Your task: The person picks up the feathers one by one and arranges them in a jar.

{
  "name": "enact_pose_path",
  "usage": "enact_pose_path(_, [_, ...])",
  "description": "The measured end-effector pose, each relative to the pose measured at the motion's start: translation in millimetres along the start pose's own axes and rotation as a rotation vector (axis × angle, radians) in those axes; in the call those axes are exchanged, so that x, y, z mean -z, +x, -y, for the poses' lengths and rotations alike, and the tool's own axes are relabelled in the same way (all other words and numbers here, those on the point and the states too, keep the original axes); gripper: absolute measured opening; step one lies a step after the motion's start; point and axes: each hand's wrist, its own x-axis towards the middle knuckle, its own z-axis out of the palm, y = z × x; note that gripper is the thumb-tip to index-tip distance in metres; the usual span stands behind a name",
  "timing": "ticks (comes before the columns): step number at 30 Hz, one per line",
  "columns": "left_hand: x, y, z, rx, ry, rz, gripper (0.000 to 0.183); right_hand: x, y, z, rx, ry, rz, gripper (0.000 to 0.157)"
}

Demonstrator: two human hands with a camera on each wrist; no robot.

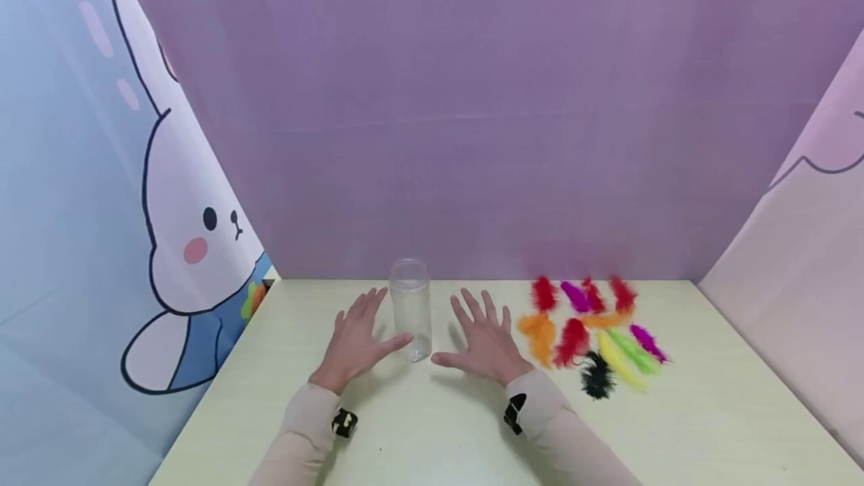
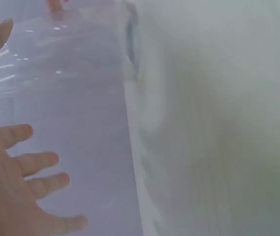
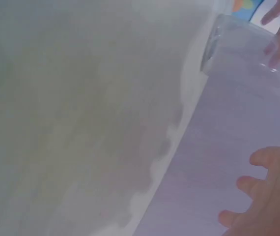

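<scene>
A clear, see-through jar point(image 1: 412, 310) stands upright on the table between the two hands. To its left is my left hand point(image 1: 358, 345), fingers spread and straight, with the thumb overlapping the jar's lower part in the head view. My right hand point(image 1: 487, 343) is on the other side, also spread wide, its thumb pointing toward the jar with a gap between. Neither hand holds anything. In the right wrist view the jar point(image 3: 248, 46) lies beyond the right thumb, and left fingers show past it. The left wrist view shows the jar point(image 2: 88, 44) beside the left thumb.
Right of the right hand lie several fluffy feathers: red point(image 1: 572, 342), orange point(image 1: 538, 332), magenta point(image 1: 648, 341), yellow point(image 1: 617, 362), green point(image 1: 634, 351) and black point(image 1: 597, 376). A purple cloth point(image 1: 472, 133) hangs behind the pale table point(image 1: 425, 433). Printed rabbit cloth point(image 1: 196, 193) hangs at left.
</scene>
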Motion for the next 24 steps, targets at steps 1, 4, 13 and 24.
enact_pose_path(1, [-0.6,1.3,-1.3,-0.005,-0.045,-0.011,0.104,1.1,-2.0,0.5,0.0,0.0,-0.001,0.11])
enact_pose_path(4, [-1.3,5.2,-6.1,-0.002,-0.192,-0.034,0.101,3.2,-8.6,1.2,0.003,0.007,-0.009,0.105])
enact_pose_path(13, [-5.2,14.1,-14.4,-0.021,-0.446,-0.066,0.08,13.0,-30.0,1.3,0.024,0.087,-0.068,0.064])
enact_pose_path(24, [-7.6,23.1,-19.5,-0.059,-0.56,-0.059,0.073,23.0,-44.1,-17.0,-0.055,0.213,-0.066,0.043])
